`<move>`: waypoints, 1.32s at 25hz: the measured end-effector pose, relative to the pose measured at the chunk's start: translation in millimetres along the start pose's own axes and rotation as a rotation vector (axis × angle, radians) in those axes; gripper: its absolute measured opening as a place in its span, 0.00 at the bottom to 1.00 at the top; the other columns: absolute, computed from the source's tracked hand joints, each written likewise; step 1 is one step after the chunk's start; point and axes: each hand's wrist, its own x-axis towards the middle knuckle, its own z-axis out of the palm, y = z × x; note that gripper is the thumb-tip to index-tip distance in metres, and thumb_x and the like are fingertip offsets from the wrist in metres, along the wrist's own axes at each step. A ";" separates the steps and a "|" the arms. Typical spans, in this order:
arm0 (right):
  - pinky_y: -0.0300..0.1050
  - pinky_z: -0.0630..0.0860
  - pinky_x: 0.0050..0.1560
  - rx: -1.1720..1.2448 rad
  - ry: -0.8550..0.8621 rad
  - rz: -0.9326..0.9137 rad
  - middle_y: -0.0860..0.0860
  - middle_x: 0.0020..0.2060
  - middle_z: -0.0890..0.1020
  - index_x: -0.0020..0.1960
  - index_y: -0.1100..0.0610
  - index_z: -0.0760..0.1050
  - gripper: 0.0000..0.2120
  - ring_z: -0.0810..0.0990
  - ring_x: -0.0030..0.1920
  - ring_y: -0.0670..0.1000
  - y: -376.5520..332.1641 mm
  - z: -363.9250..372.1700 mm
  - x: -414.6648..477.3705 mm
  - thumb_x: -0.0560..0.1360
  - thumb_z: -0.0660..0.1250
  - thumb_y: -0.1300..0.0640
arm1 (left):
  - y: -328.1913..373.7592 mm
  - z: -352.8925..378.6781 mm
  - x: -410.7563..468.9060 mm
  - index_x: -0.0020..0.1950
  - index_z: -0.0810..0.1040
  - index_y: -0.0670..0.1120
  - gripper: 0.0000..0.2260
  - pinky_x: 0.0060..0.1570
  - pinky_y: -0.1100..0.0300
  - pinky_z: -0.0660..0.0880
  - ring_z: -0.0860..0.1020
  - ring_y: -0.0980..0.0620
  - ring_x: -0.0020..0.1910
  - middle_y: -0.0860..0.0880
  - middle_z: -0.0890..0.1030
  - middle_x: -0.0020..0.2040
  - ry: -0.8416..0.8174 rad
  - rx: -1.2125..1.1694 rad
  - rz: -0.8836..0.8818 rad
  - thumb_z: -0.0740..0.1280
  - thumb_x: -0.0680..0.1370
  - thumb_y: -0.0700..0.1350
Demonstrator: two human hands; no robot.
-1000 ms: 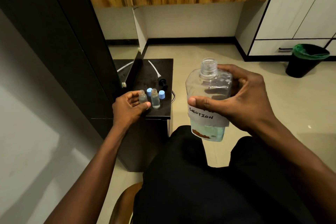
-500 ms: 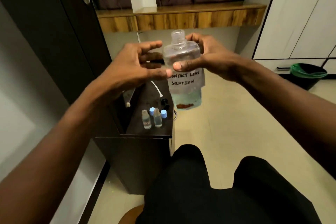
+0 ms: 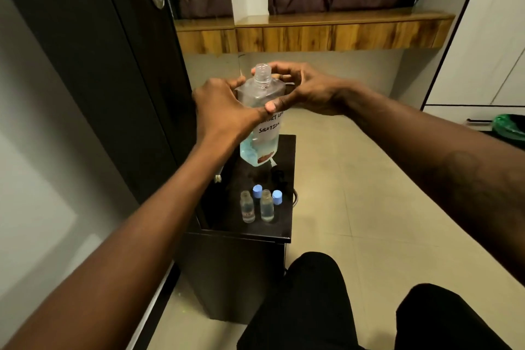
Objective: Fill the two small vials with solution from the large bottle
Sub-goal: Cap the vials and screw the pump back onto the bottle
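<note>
The large clear bottle, uncapped and labelled "contact lens solution", hangs upright above the small black table, with pale blue liquid in its bottom. My left hand wraps its left side and my right hand grips its right shoulder, thumb across the front. Two small open vials stand side by side near the table's front edge, each holding a little clear liquid. Two blue caps lie just behind them.
A black pump cap with a white tube lies further back on the table. A dark cabinet door stands at the left. A wooden shelf runs across the back wall. A black bin with a green liner sits at right. My knees fill the bottom.
My left hand left the vials, rose and closed on the bottle's left side. The bottle was lifted up and away from my lap to above the table. My view tilted upward.
</note>
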 end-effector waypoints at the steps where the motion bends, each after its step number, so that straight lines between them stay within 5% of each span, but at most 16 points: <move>1: 0.56 0.77 0.69 0.031 0.001 -0.003 0.55 0.67 0.78 0.74 0.54 0.70 0.35 0.78 0.68 0.55 5.3 2.3 7.7 0.71 0.72 0.73 | -4.6 4.2 -2.3 0.62 0.83 0.43 0.30 0.35 0.79 0.72 0.76 0.69 0.38 0.49 0.87 0.52 0.050 -0.001 -0.015 0.83 0.65 0.56; 4: 0.58 0.76 0.70 0.100 -0.040 0.020 0.57 0.67 0.78 0.74 0.54 0.71 0.35 0.78 0.68 0.57 20.9 11.6 29.1 0.71 0.71 0.76 | -24.4 18.2 -11.1 0.55 0.86 0.47 0.21 0.32 0.73 0.78 0.75 0.70 0.31 0.58 0.82 0.43 0.112 -0.041 -0.085 0.82 0.68 0.57; 8: 0.57 0.78 0.67 0.133 -0.131 0.070 0.61 0.68 0.77 0.74 0.56 0.70 0.36 0.77 0.69 0.60 43.6 25.9 51.2 0.70 0.69 0.79 | -47.5 35.5 -22.4 0.54 0.85 0.48 0.15 0.32 0.75 0.76 0.82 0.62 0.36 0.53 0.85 0.43 0.121 0.005 -0.168 0.80 0.71 0.52; 15: 0.57 0.79 0.65 0.139 -0.156 0.084 0.62 0.68 0.78 0.75 0.55 0.70 0.37 0.77 0.69 0.62 73.9 32.8 63.6 0.69 0.70 0.76 | -64.7 57.7 -34.3 0.60 0.82 0.44 0.20 0.35 0.66 0.80 0.85 0.53 0.43 0.48 0.85 0.49 0.127 0.141 -0.253 0.79 0.73 0.51; 19: 0.49 0.81 0.60 0.230 -0.157 0.080 0.66 0.70 0.75 0.76 0.59 0.68 0.36 0.76 0.70 0.62 79.4 40.4 59.8 0.71 0.66 0.80 | -72.6 63.3 -37.0 0.62 0.81 0.44 0.21 0.38 0.64 0.83 0.86 0.52 0.44 0.47 0.85 0.51 0.123 0.139 -0.245 0.79 0.73 0.51; 26: 0.51 0.79 0.66 0.367 -0.160 0.098 0.63 0.71 0.75 0.78 0.58 0.65 0.40 0.75 0.72 0.62 86.3 44.2 58.0 0.69 0.68 0.78 | -70.7 60.4 -39.0 0.70 0.77 0.45 0.28 0.46 0.61 0.84 0.85 0.50 0.50 0.45 0.85 0.56 0.111 0.209 -0.216 0.78 0.73 0.54; 33: 0.49 0.74 0.71 0.405 0.052 0.061 0.58 0.68 0.79 0.76 0.57 0.67 0.36 0.78 0.69 0.55 80.9 50.3 25.8 0.72 0.72 0.73 | -66.2 47.2 -54.3 0.75 0.71 0.45 0.36 0.58 0.58 0.82 0.83 0.48 0.57 0.45 0.83 0.61 0.064 0.080 -0.224 0.80 0.71 0.53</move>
